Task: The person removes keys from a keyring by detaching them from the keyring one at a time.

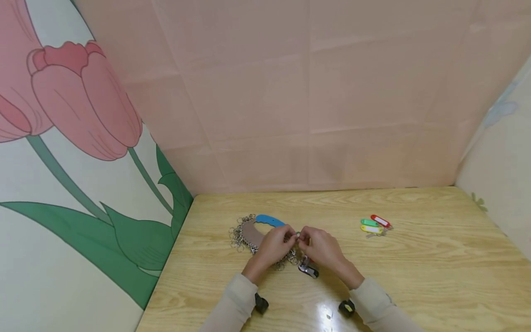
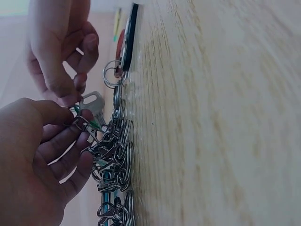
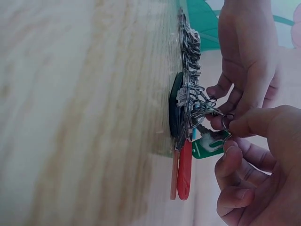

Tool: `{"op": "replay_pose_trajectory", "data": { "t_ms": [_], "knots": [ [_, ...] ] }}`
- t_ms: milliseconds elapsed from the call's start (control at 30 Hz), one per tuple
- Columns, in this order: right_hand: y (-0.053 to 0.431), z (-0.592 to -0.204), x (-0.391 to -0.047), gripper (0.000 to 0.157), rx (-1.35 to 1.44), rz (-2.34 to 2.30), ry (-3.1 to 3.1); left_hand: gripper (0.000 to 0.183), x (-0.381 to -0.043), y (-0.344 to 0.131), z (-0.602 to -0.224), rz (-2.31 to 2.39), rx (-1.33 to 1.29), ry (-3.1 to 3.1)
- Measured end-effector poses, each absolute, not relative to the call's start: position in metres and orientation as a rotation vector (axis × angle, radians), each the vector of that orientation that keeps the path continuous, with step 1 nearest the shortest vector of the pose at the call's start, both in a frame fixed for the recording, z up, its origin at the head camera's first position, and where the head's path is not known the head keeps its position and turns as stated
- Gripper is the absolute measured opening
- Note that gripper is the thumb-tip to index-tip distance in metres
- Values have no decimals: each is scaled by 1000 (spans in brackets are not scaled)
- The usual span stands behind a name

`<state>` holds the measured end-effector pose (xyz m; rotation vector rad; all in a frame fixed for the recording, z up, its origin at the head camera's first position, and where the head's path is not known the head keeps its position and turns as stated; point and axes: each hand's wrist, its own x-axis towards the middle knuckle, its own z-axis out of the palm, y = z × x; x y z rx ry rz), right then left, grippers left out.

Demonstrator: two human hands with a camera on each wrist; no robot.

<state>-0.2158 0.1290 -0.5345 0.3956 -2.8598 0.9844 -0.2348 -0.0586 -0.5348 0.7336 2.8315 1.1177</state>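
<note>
My left hand and right hand meet fingertip to fingertip over the near end of a brown curved key holder with a blue handle. Many metal rings hang along its edge. With thumb and finger, my left hand pinches a small metal ring joined to that bunch. My right hand pinches the ring of a silver key, whose green tag shows behind it. Beneath the fingers lie a red tag and a dark, silver-faced key-ring piece.
To the right on the wooden table are a red tag, a green tag and a yellow tag with keys. A pink sheet backs the table, and a tulip-printed panel stands at left.
</note>
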Motion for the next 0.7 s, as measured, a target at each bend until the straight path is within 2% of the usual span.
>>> {"op": "replay_pose_trajectory", "data": {
  "t_ms": [700],
  "knots": [
    [128,-534,-216,12,384,979,-2835,12,-237,-59,-539,1087,765,2839]
  ]
}}
